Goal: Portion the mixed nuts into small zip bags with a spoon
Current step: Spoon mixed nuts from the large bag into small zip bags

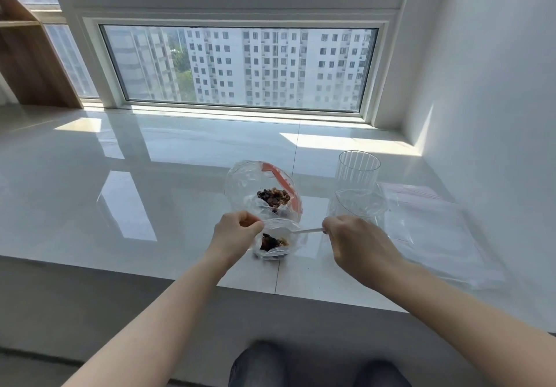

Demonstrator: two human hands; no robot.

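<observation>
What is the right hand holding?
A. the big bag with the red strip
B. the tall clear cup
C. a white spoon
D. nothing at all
C: the right hand grips the handle of the white spoon, whose tip reaches into the small zip bag that the left hand pinches open; the tall clear cup stands untouched behind it.

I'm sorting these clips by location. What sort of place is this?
Probably a high-rise flat: a wide tiled ledge under a big window facing apartment towers, with a wooden shelf at left. No kitchen fittings are in view.
</observation>
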